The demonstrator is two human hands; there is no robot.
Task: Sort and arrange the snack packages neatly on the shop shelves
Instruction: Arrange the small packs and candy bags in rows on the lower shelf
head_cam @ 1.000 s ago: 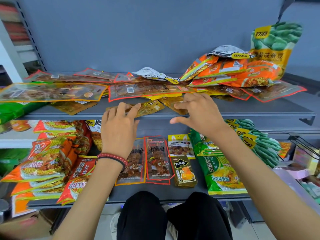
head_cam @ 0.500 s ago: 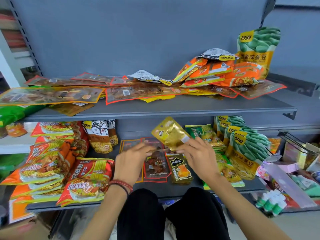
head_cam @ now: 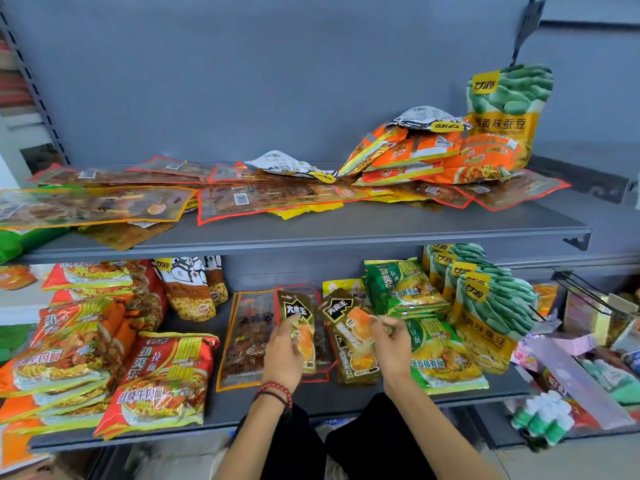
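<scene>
- Fingers (head_cam: 290,323) of the left hand (head_cam: 282,355) pinch an olive packet (head_cam: 298,315) near its middle, with the thumb on the printed face.
- Right hand (head_cam: 393,348) pinches a second olive packet (head_cam: 341,311) by its right edge, fingertips closed narrowly on the film.
- Both packets hang just above the lower shelf (head_cam: 329,400), side by side and seemingly apart.
- Left packet stands nearly upright, its black label end toward the shelf back. The right packet tilts, label end up and to the left.
- Pile of matching packets (head_cam: 358,370) lies flat under the right packet, long axis front to back.
- Right hand looks nearer the pile, and its packet would need turning to match that axis. The left packet, over the red-edged packets (head_cam: 247,341), would have to travel rightward.
</scene>
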